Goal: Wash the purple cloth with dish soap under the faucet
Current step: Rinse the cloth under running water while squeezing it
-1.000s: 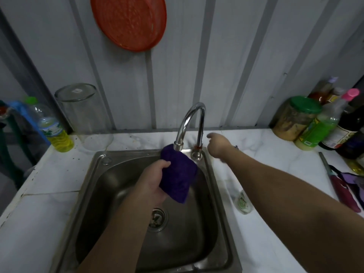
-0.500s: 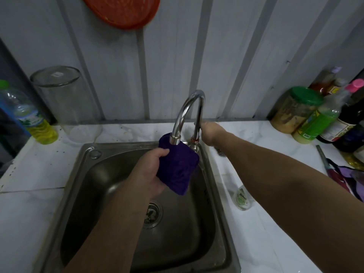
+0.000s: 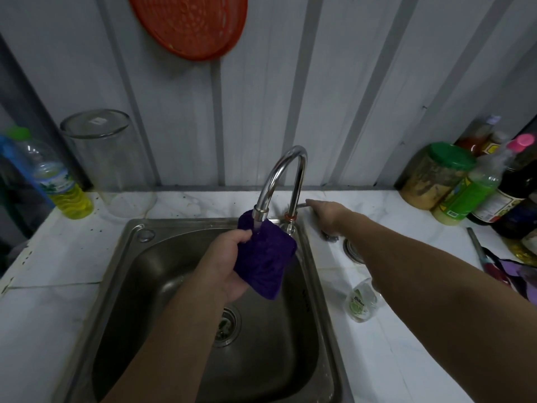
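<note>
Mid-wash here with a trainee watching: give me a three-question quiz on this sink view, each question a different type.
1. True or false: the left hand holds the purple cloth right under the faucet spout.
2. Which thing is the right hand touching? A) the green-lidded jar B) the faucet lever C) the small clear bottle
3. Fill in: the cloth hangs over the ____, not over the counter.

Key: 1 true; 2 B; 3 sink.
</note>
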